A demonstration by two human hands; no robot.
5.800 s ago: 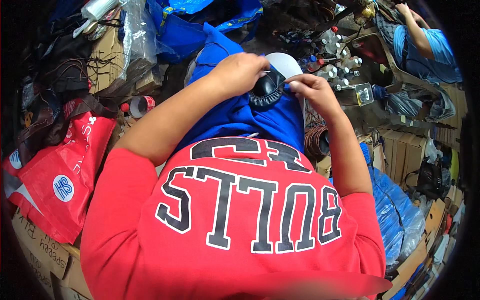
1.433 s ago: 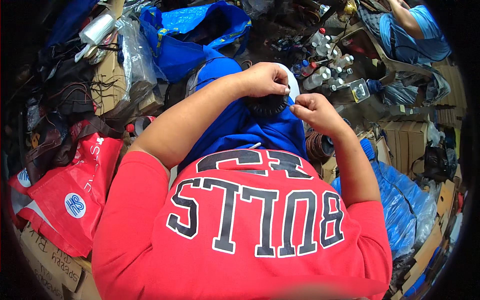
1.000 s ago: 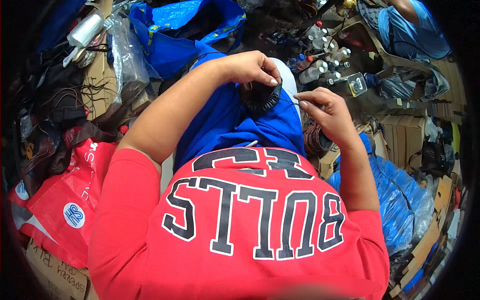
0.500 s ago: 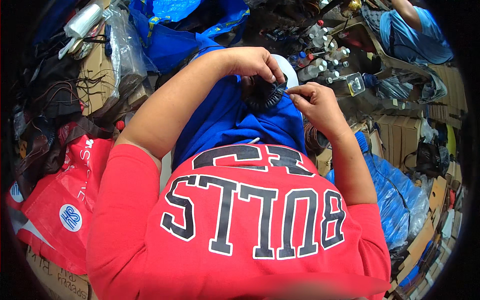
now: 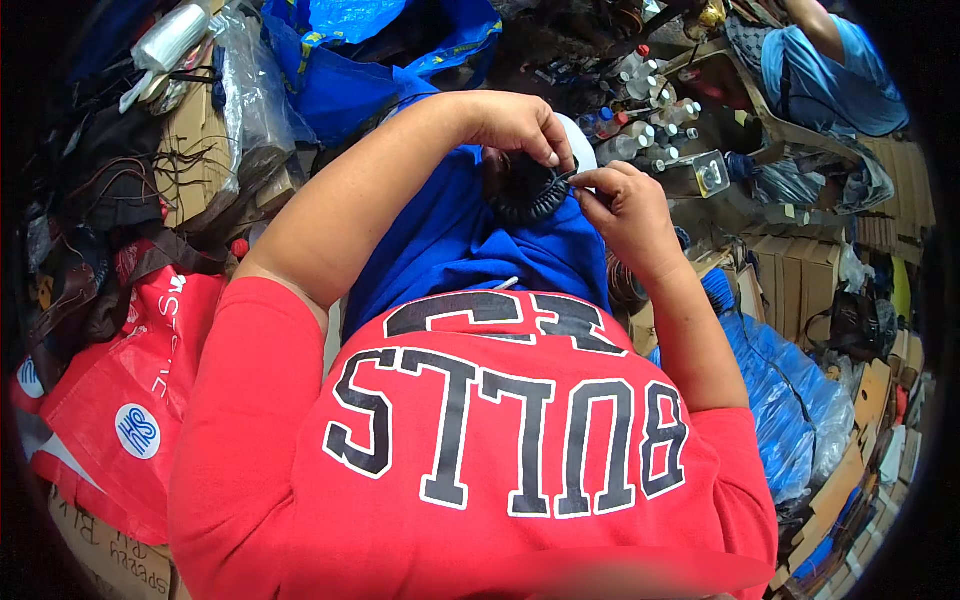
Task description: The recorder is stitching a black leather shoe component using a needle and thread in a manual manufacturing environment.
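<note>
Nearest the camera, a red shirt (image 5: 480,470) with large black-and-white lettering filled the lower half of the view, and blue trousers (image 5: 450,240) were seen beyond it on the lap. A red plastic bag (image 5: 110,400) lay at the person's left, its contents hidden.

Above the lap, a dark, ribbed, coil-like piece (image 5: 525,190) was held between both hands. Its exact kind could not be told, as it was small and partly covered. Its ribbed edge curved from lower left to upper right, so its long axis ran roughly across the view, tilted up toward the right hand. The left hand (image 5: 515,125) was curled over the top of the piece, with its fingertips (image 5: 555,155) pinched narrowly on the upper edge. The right hand (image 5: 625,205) was closed in a tight pinch at the piece's right end, thumb and forefinger pressed together there. A white rounded object (image 5: 580,150) was glimpsed just behind the hands.

Farther off, a cardboard box (image 5: 700,80) was seen holding a cluster of small clear bottles (image 5: 635,105) with red and white caps. A blue bag (image 5: 350,60) lay open at upper left; what it held was not visible. Clear plastic wrapping (image 5: 250,90) and flattened cardboard (image 5: 195,160) were piled beside it. At the top right, another person in a blue shirt (image 5: 830,70) was partly in view.
</note>
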